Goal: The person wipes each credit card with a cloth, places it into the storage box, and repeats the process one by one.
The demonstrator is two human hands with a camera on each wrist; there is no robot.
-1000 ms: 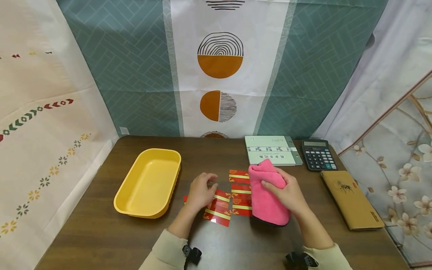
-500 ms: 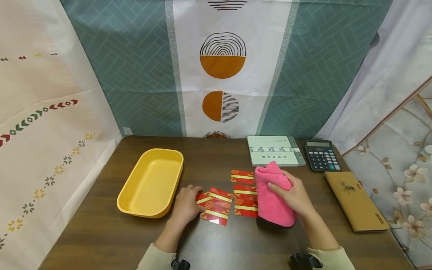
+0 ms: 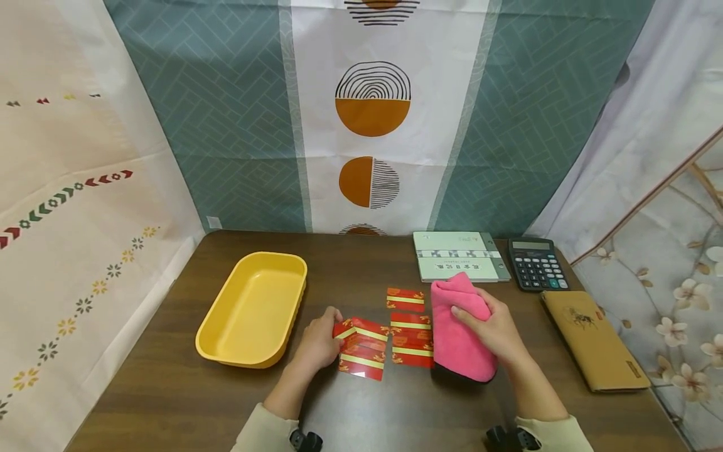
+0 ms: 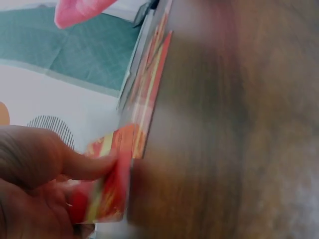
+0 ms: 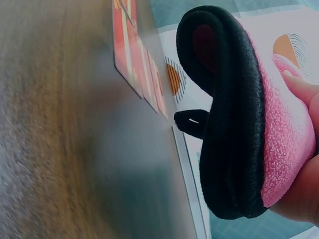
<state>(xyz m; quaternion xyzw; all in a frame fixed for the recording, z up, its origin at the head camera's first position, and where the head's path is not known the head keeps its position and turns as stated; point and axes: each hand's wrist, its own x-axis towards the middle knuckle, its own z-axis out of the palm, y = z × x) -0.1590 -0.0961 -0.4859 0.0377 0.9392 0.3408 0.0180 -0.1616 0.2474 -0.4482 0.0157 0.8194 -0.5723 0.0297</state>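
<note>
My left hand (image 3: 317,341) is at the left end of a group of red cards (image 3: 363,368) with yellow stripes. In the left wrist view its thumb and fingers pinch one red card (image 4: 110,194), which is tilted up and slightly blurred. My right hand (image 3: 497,326) grips a folded pink towel (image 3: 460,339) beside a second column of red cards (image 3: 411,321). From the right wrist, the towel's black border (image 5: 234,124) and a small black loop (image 5: 190,122) show above the table. The fingers on its far side are partly hidden.
A yellow plastic tray (image 3: 211,336) stands to the left on the dark wooden table (image 3: 152,376). Toward the back right lie a pale green booklet (image 3: 459,271) and a black calculator (image 3: 536,265). A tan notebook (image 3: 595,342) lies at the right edge.
My left hand has moved left from over the cards to their left end and now pinches one, which has turned slightly. The towel has shifted slightly right in my right hand.
</note>
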